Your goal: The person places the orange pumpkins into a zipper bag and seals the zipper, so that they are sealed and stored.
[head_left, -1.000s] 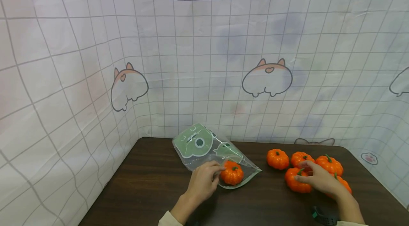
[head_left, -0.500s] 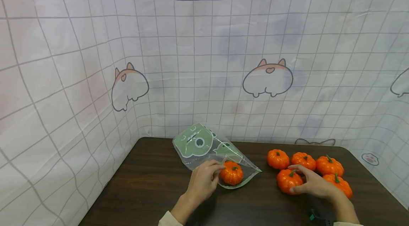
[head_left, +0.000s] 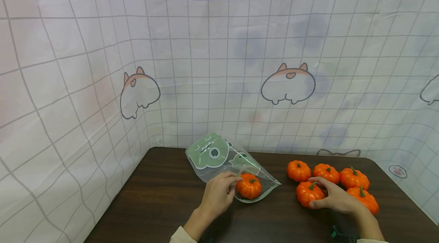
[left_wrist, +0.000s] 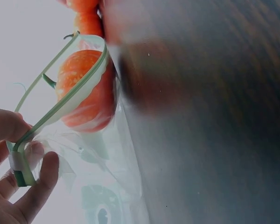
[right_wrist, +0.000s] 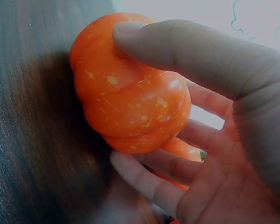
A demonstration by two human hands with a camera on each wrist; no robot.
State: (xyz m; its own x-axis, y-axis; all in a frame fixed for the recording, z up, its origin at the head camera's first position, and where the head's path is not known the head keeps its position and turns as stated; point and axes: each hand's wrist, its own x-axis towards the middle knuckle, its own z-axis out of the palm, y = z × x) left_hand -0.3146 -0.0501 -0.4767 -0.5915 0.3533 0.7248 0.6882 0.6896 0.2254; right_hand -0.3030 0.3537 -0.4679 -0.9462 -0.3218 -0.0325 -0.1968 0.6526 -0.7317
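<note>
A clear zip bag with green cartoon prints lies on the table, and a small orange toy pumpkin sits inside its mouth. My left hand pinches the green-edged corner of the bag's opening, holding the mouth raised in the left wrist view. On the right, my right hand grips another toy pumpkin, thumb across its near side and fingers round the other side. That pumpkin is close over the tabletop in the right wrist view.
Three toy pumpkins stand in a back row, from the left one to the right one. Another pumpkin is behind my right wrist. The dark wooden table meets a patterned cloth backdrop at its back and sides.
My right hand has closed round the front pumpkin and shifted it slightly left, apart from the others. The left hand and the bag have stayed in place.
</note>
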